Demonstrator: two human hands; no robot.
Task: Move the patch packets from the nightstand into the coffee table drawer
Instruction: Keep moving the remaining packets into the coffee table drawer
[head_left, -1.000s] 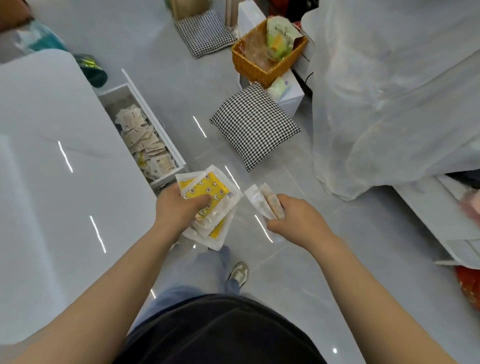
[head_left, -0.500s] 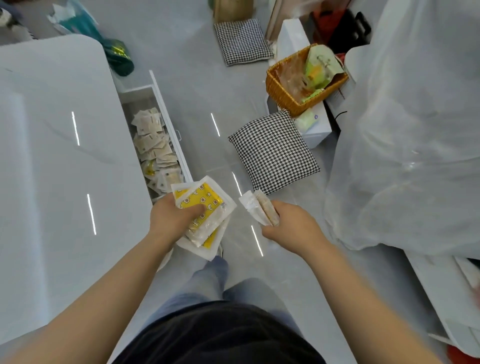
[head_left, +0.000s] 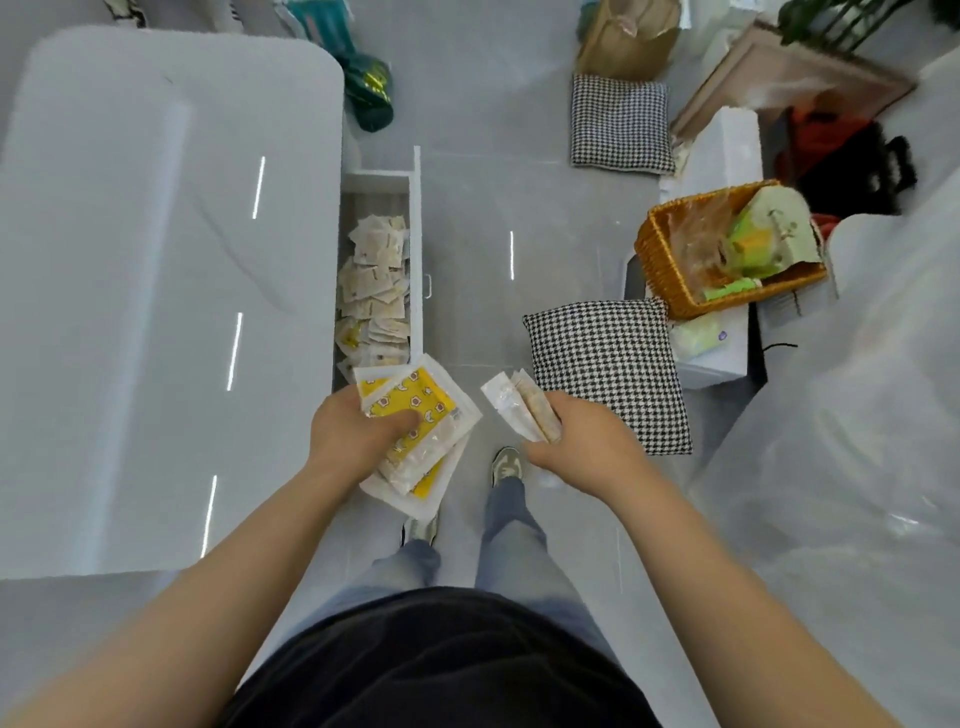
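Since 0.5 s ago: the person has closed on the bench (head_left: 156, 312). Its open drawer (head_left: 417, 249), at the bench's right edge, now runs straight ahead, and the left-held stack overlaps the drawer's near end. The drawer already holds a loose pile of packets (head_left: 376, 291).

Grip, left hand (head_left: 348, 434): fingers clamped round a fanned stack of yellow patch packets (head_left: 415, 410).

Grip, right hand (head_left: 587, 441): fingers pinching a thinner sheaf of packets (head_left: 519, 410), held over the floor (head_left: 519, 208) right of the drawer front.

Step in hand, judged: deposit. Lower the left stack inside the drawer walls before letting go, favouring the barer far end. Then bring the right sheaf across.
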